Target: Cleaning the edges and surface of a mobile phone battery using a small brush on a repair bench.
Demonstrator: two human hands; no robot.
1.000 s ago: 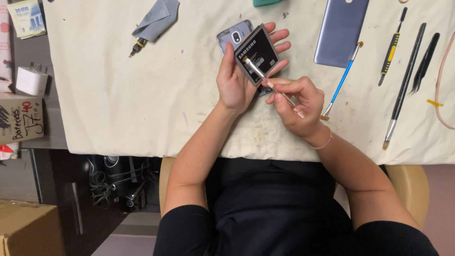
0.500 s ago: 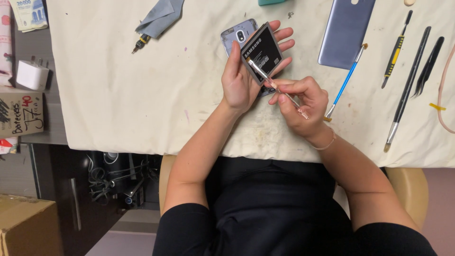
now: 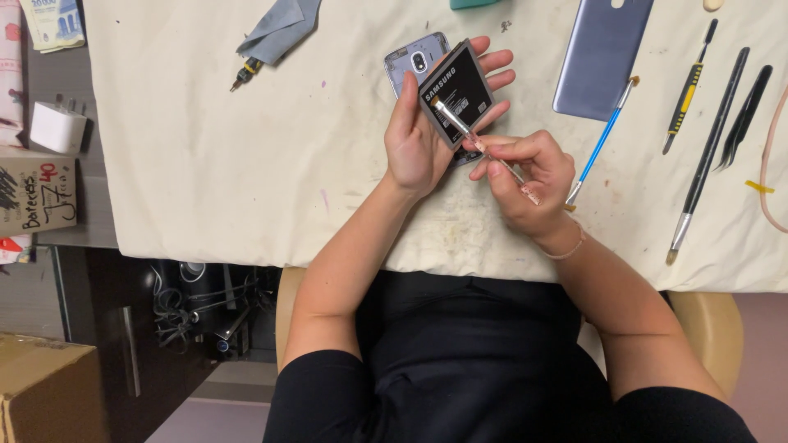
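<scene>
Left hand: my left hand (image 3: 420, 143) has its grip clenched around a black phone battery (image 3: 456, 92), thumb on one long edge, fingers wrapped behind the other, the labelled face tilted up toward me.
Right hand: my right hand (image 3: 525, 176) pinches a thin clear-handled tool (image 3: 484, 149) like a pen; its tip rests on the battery's face.
Phone: a grey-blue phone (image 3: 414, 59) lies back-open on the table, just behind the battery and partly hidden by it.
Back cover: a grey-blue back cover (image 3: 602, 56) lies flat to the right, well apart from my hands.
Tools to the right: a blue-handled brush (image 3: 603, 141) near my right hand, then a yellow-and-black pry tool (image 3: 688, 88), a long black spudger (image 3: 707, 156) and black tweezers (image 3: 743, 119).
Upper left: a small screwdriver (image 3: 243, 75) beside a grey cloth (image 3: 277, 29).
Table: covered with a stained cream cloth (image 3: 205, 148).
</scene>
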